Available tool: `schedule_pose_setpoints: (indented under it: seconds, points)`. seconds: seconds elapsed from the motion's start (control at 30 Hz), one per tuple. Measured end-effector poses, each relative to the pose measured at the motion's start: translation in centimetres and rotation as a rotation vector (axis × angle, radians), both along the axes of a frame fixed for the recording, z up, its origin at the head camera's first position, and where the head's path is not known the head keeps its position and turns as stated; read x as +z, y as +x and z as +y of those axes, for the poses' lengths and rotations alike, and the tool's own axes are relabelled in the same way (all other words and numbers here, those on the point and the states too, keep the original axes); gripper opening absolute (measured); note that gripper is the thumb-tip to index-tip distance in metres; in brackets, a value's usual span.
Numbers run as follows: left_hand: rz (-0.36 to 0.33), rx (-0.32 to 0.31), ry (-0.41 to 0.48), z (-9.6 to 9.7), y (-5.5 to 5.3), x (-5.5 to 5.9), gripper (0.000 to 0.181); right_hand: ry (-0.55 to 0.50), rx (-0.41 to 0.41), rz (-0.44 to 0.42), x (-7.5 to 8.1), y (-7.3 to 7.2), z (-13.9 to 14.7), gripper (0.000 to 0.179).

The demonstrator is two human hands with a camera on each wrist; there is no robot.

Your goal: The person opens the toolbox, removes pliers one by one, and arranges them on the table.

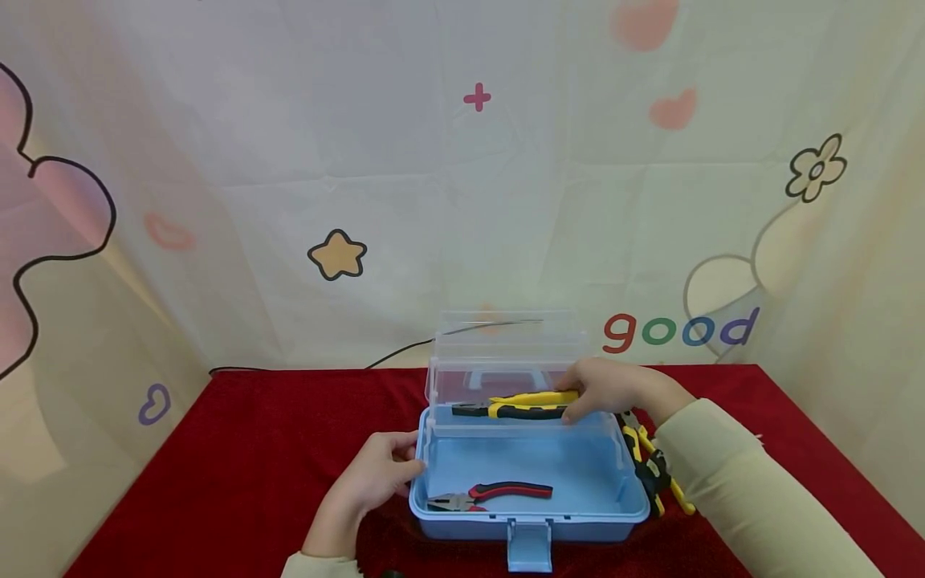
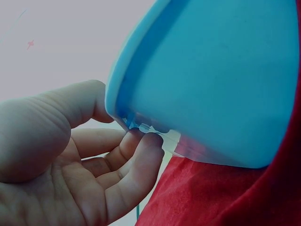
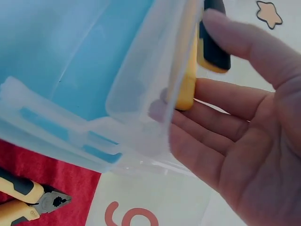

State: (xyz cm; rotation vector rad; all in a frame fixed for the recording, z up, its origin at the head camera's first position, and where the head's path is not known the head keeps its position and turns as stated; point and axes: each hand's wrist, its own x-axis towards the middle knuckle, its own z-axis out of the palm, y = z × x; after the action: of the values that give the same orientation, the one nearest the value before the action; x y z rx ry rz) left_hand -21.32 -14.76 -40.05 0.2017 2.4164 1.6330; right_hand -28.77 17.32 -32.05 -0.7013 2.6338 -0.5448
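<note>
Snag risk at the back

Right hand (image 1: 601,388) has its fingers clamped on yellow-and-black-handled steel pliers (image 1: 536,398), right at the clear plastic hinged lid (image 1: 506,343) of the open light-blue plastic toolbox (image 1: 581,472). Left hand (image 1: 374,475) pinches the box's left rim. Red-and-black-handled steel pliers (image 1: 511,489) lie inside, front left. Looks like splayed handles could catch the lid's edge; a weak left pinch might let the box tip.

Toolbox (image 1: 462,528) on cloth (image 1: 289,466), curtain (image 1: 405,104) behind. Lid (image 1: 506,347) up at toolbox's rear. Front pliers (image 1: 515,489) inside, near front left. Held pliers (image 1: 531,412) in right hand (image 1: 603,389), at lid. More pliers (image 1: 654,475) right of toolbox. Left hand (image 1: 372,472) at toolbox's left side.
</note>
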Motion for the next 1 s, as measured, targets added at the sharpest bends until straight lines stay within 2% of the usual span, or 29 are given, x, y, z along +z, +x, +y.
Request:
schedule_pose_setpoints:
  seconds: [0.1, 0.23, 0.5, 0.8, 1.0]
  points:
    - [-0.002, 0.004, -0.006, 0.0, 0.0, 0.0, 0.05, -0.013, 0.018, -0.034, 0.2, 0.2, 0.1, 0.021]
    - [-0.007, 0.011, -0.018, -0.1, -0.1, -0.1, 0.051, -0.016, -0.005, -0.055, 0.2, 0.7, -0.2, 0.019]
    - [-0.004, 0.007, -0.014, 0.0, -0.1, -0.3, 0.05, -0.019, -0.041, -0.031, -0.3, 1.1, -0.5, 0.023]
    - [0.005, -0.001, -0.009, 0.0, -0.1, -0.2, 0.05, -0.104, -0.1, 0.085, -1.6, 1.4, 0.0, 0.039]
    - [0.0, 0.0, -0.009, 0.0, -0.1, -0.2, 0.05, -0.158, -0.11, 0.121, -2.2, 1.8, 0.0, 0.049]
